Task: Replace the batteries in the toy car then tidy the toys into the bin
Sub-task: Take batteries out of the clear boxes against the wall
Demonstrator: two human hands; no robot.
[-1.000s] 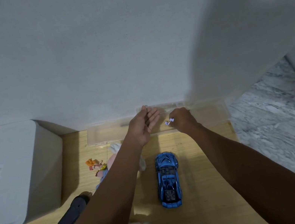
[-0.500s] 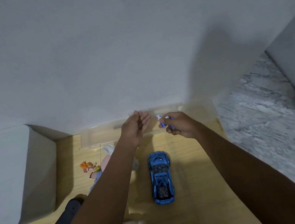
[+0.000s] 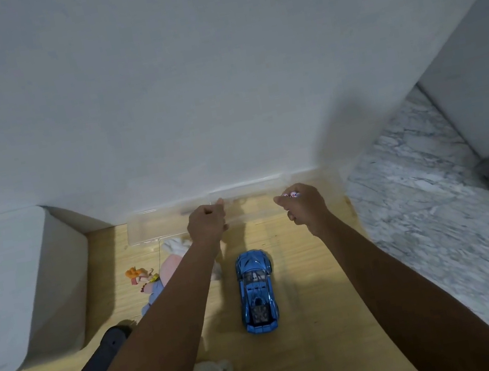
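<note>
The blue car [image 3: 257, 291] lies flat on the wooden floor [image 3: 319, 319]. Its long side runs away from the person, with its nose toward the wall. It sits between the two arms, nearer to the person than both hands.

The right hand [image 3: 304, 207] is up by the clear tray [image 3: 159, 229] at the wall. Its fingers are curled around small white things with red and blue marks, probably the batteries [image 3: 290, 195]. The left hand [image 3: 207, 224] is a closed fist at the tray, and it cannot be seen if it holds anything.

The car is down and a little left of the right hand. To reach it, that hand would need to pull back toward the person. The left hand looks about as near to the car.

The white bin [image 3: 10, 292] stands far to the left.
</note>
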